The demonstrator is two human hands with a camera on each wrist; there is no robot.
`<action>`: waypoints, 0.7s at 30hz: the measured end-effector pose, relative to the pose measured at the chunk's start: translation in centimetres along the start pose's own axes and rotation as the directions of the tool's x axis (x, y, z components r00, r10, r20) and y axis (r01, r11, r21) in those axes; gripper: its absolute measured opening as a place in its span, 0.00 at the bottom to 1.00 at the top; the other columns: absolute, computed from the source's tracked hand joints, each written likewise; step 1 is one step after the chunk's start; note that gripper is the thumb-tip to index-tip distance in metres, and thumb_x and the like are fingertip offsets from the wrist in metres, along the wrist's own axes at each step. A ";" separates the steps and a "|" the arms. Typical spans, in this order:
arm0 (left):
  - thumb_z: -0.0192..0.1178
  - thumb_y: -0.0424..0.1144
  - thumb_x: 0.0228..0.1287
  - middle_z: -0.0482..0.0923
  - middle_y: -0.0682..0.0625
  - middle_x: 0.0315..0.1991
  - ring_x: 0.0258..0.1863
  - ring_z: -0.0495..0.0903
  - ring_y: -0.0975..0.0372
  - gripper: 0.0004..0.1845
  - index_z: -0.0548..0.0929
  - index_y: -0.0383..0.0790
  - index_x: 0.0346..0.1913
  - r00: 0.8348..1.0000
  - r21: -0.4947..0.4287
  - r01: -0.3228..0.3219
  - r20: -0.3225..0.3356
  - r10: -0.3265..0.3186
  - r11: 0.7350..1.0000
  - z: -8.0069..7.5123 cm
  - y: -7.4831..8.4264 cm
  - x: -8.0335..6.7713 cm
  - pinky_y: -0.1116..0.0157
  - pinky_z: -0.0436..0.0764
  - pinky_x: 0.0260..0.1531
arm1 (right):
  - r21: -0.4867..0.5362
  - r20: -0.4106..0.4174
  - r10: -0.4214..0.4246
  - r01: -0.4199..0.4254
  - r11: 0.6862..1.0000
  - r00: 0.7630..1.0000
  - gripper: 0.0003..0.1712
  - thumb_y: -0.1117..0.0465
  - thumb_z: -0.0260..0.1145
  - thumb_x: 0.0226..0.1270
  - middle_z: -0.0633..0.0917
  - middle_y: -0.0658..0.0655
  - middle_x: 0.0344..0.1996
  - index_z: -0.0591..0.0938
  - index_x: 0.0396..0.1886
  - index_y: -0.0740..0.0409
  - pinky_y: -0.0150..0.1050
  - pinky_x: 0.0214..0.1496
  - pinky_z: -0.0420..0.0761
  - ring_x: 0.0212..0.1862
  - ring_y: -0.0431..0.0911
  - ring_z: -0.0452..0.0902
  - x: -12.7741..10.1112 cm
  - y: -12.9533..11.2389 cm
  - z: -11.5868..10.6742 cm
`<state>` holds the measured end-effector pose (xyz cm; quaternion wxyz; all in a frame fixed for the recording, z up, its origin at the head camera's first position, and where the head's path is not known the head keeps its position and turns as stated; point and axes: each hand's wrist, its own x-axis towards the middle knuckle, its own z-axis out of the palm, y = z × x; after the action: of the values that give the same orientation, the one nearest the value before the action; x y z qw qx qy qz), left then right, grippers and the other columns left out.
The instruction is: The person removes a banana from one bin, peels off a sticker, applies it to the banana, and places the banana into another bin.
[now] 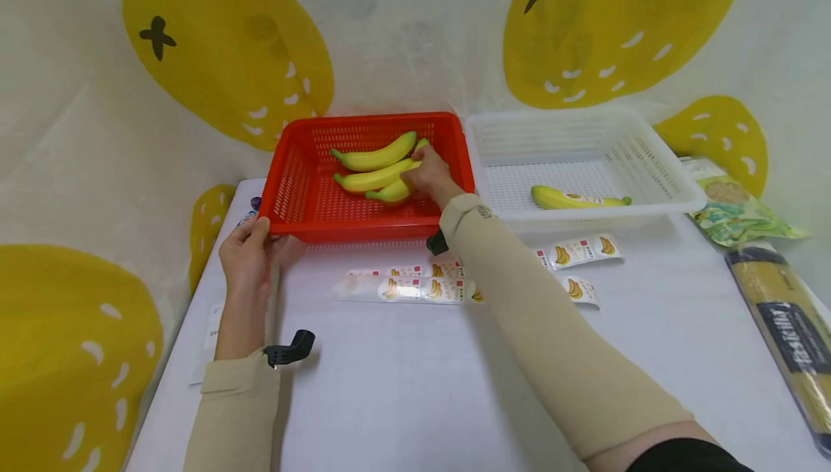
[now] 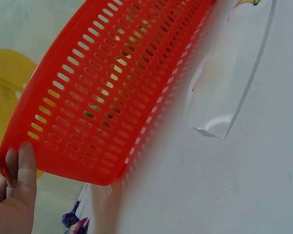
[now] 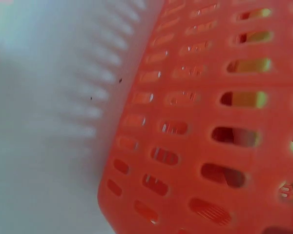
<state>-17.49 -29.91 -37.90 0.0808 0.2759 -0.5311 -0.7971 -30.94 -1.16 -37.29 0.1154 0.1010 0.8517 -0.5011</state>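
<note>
A red slotted basket [image 1: 350, 229] stands at the back of the white table and holds three yellow bananas [image 1: 376, 158]. My right hand [image 1: 425, 172] reaches into it and its fingers curl round the lowest banana [image 1: 389, 194]. My left hand [image 1: 249, 245] grips the basket's front left corner; in the left wrist view its fingertips [image 2: 19, 165] pinch the red wall [image 2: 112, 87]. The right wrist view shows only the blurred red basket wall [image 3: 210, 122] close up. A white basket [image 1: 649, 147] to the right holds one banana [image 1: 571, 199] bearing a label.
Strips of banana stickers [image 1: 415, 288] lie in front of the red basket, with more [image 1: 578, 250] before the white one. A clear backing strip [image 2: 229, 83] lies beside the red basket. A green packet [image 1: 740, 216] and a spaghetti pack [image 1: 788, 328] lie at the right edge.
</note>
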 end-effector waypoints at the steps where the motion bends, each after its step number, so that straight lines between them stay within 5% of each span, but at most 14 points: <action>1: 0.62 0.42 0.72 0.77 0.49 0.62 0.48 0.87 0.60 0.21 0.81 0.46 0.65 1.000 -0.003 0.000 -0.001 0.000 1.000 0.0 0.0 -0.1 0.70 0.86 0.42 | 0.024 0.008 0.014 -0.014 1.000 1.000 0.28 0.61 0.67 0.70 0.72 0.62 0.63 0.68 0.65 0.54 0.45 0.60 0.83 0.57 0.53 0.74 0.0 0.0 0.0; 21: 0.60 0.43 0.73 0.77 0.49 0.60 0.46 0.85 0.61 0.20 0.80 0.46 0.66 1.000 0.040 0.008 0.004 -0.008 0.999 0.0 0.7 -0.1 0.71 0.85 0.43 | 0.212 0.054 -0.005 -0.006 0.977 0.999 0.29 0.63 0.67 0.71 0.69 0.60 0.67 0.66 0.68 0.53 0.51 0.60 0.83 0.56 0.55 0.77 -2.2 -1.7 -1.7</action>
<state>-17.57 -30.17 -37.22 0.0709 0.2780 -0.5459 -0.7872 -29.53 -0.60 -34.44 0.1272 0.0992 0.7898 -0.5918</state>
